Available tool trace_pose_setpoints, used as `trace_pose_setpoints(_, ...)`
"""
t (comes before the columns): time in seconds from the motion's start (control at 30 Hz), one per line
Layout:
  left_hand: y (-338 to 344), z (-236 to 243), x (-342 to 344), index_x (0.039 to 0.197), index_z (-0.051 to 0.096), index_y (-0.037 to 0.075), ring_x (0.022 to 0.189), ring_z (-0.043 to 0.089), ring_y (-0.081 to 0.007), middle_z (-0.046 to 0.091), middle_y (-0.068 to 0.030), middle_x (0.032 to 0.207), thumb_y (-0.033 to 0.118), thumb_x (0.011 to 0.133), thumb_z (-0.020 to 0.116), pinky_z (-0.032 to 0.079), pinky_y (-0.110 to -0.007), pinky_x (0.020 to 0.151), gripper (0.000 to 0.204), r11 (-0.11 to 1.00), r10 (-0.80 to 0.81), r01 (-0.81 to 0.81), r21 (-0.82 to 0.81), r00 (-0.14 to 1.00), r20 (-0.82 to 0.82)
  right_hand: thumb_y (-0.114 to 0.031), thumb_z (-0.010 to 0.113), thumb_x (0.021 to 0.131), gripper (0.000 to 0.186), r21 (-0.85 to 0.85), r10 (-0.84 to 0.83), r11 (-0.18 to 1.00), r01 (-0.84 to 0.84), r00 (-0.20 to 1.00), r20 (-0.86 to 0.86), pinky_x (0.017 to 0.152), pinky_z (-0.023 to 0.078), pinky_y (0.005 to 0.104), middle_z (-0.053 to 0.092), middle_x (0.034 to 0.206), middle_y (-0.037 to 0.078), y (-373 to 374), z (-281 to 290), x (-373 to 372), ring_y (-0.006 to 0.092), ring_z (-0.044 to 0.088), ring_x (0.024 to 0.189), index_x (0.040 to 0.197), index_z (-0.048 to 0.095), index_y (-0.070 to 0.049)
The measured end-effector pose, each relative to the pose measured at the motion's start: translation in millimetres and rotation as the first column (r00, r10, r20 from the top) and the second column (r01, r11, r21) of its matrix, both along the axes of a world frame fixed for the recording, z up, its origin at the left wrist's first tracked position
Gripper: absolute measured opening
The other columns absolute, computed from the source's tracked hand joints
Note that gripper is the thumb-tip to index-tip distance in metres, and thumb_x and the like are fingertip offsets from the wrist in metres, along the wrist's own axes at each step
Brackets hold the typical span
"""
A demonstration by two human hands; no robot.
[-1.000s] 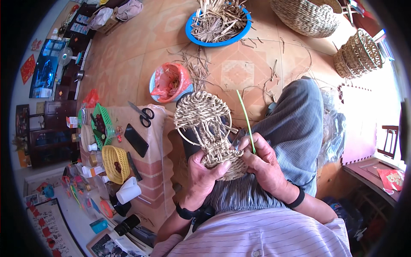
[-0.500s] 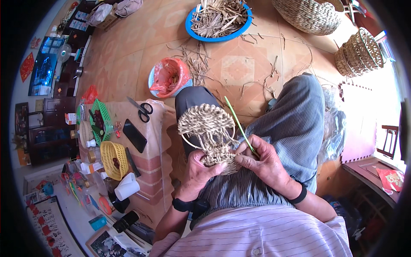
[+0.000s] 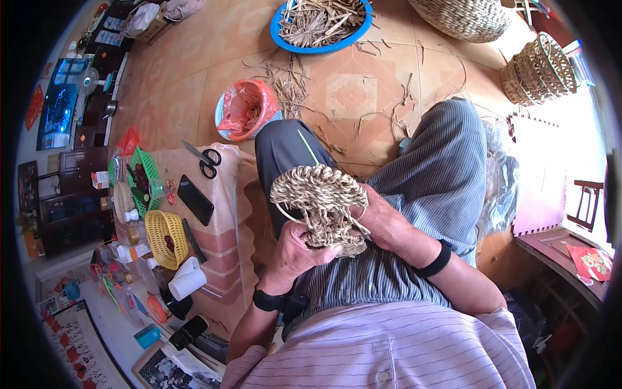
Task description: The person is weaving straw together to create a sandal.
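A two-part woven piece of pale twisted straw, with a thin loop around its narrow middle (image 3: 317, 189), sits over my lap. My left hand (image 3: 291, 256) grips its lower section, thumb along the front edge. My right hand (image 3: 382, 223) reaches behind the piece's right side, its fingertips hidden, so what it holds is unclear. A thin green strip (image 3: 306, 144) sticks up from behind the upper section, against my dark left trouser leg.
Scissors (image 3: 208, 166), a phone (image 3: 194, 198), a yellow basket (image 3: 167, 243) and a green basket are on the cloth-covered table at left. A blue tub of straw (image 3: 280, 32), a bucket with red liner (image 3: 231, 128) and woven baskets (image 3: 538, 68) stand on the strewn floor.
My right hand has moved up and behind the woven piece. The green strip has swung leftward to behind the upper section, and that section is tilted more toward me.
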State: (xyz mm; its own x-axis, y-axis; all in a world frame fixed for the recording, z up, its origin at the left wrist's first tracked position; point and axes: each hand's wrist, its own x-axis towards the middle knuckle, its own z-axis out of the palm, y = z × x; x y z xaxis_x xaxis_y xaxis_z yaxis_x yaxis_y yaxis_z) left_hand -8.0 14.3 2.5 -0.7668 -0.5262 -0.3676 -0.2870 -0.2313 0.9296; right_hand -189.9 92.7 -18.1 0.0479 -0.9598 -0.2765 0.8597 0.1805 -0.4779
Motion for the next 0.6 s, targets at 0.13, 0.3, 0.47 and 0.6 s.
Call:
trace_pose_setpoints(0.13,1.1,-0.4,-2.7,0.106,0.076,0.000,0.097,0.067,-0.0102,0.076,-0.0035,0.103,0.018,0.079,0.081,0.053,-0.031,0.094,0.032,1.000,-0.004,0.004,0.012,1.000,-0.026,-0.004,0.060,0.100,0.020,0.093,-0.073,0.993,0.078,0.996,-0.053,0.080,0.057,0.0268,0.074,0.105,0.007,-11.9,-5.6,6.2,0.0110,0.069,0.089,0.117,0.069,0.002)
trace_pose_setpoints(0.3,2.6,-6.6,-2.4,0.106,0.076,0.001,0.095,0.067,-0.0095,0.076,-0.0027,0.101,0.014,0.078,0.081,0.053,-0.030,0.093,0.032,1.000,0.001,-0.001,0.029,1.000,-0.010,-0.002,0.064,0.096,0.016,0.175,-0.178,0.974,0.142,0.962,0.207,0.075,0.059,0.0287,0.075,0.099,0.009,-13.3,-2.2,15.5,0.0134,0.071,0.082,0.110,0.071,0.002)
trace_pose_setpoints(0.47,0.4,-19.8,0.7,0.106,0.075,0.000,0.091,0.066,-0.0082,0.076,-0.0024,0.098,0.012,0.077,0.080,0.054,-0.029,0.089,0.032,0.997,-0.009,0.009,0.081,1.000,0.002,0.004,0.070,0.087,0.026,0.003,-0.236,0.959,0.282,0.809,-0.538,0.083,0.054,0.0269,0.074,0.101,0.005,-15.1,-16.3,17.6,0.0090,0.066,0.091,0.113,0.070,0.002)
trace_pose_setpoints(0.6,-2.6,-20.6,-2.4,0.106,0.075,-0.001,0.089,0.065,-0.0078,0.075,-0.0011,0.096,0.013,0.076,0.081,0.053,-0.028,0.087,0.033,0.994,-0.102,0.101,0.044,0.995,0.014,0.003,0.071,0.087,0.030,-0.095,-0.239,0.971,0.219,0.862,-0.448,0.083,0.054,0.0277,0.074,0.103,0.007,-16.3,-16.9,10.8,0.0104,0.066,0.093,0.116,0.068,0.003)
